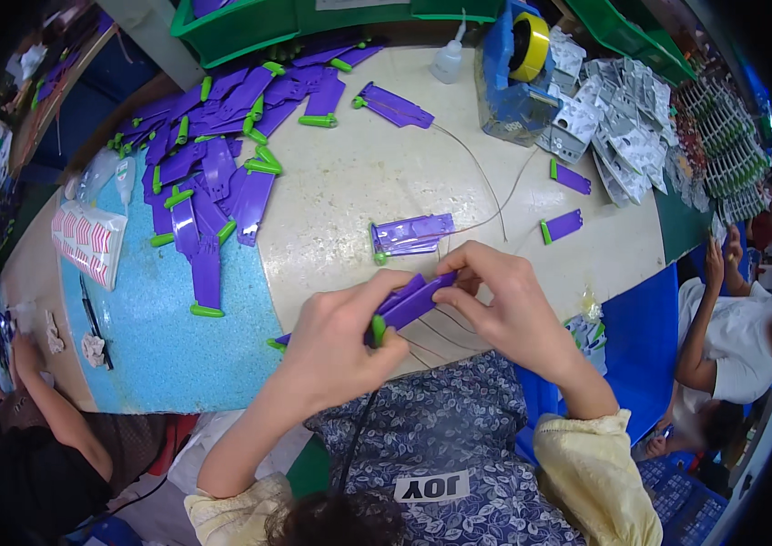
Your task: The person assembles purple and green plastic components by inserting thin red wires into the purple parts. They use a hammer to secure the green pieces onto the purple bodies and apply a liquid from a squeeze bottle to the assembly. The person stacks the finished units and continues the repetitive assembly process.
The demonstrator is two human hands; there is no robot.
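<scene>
A purple plastic part with a green end point(413, 303) is held between my two hands above the table's near edge. My left hand point(336, 337) grips its green end, thumb and fingers closed round it. With thumb and forefinger, my right hand point(500, 305) pinches the far end. Thin wires hang below the part toward my lap. Just beyond my hands lies another purple part point(413, 235) with a wire running off to the right. Two small purple pieces with green ends, one nearer point(563, 226) and one farther point(571, 177), rest to the right.
A large heap of purple parts point(222, 118) covers the back left. Behind stand a small dropper bottle point(447, 62), a blue tape dispenser point(509, 91) with yellow tape, and grey plastic pieces point(623, 127). A striped packet point(87, 244) lies left. Other people sit at both sides.
</scene>
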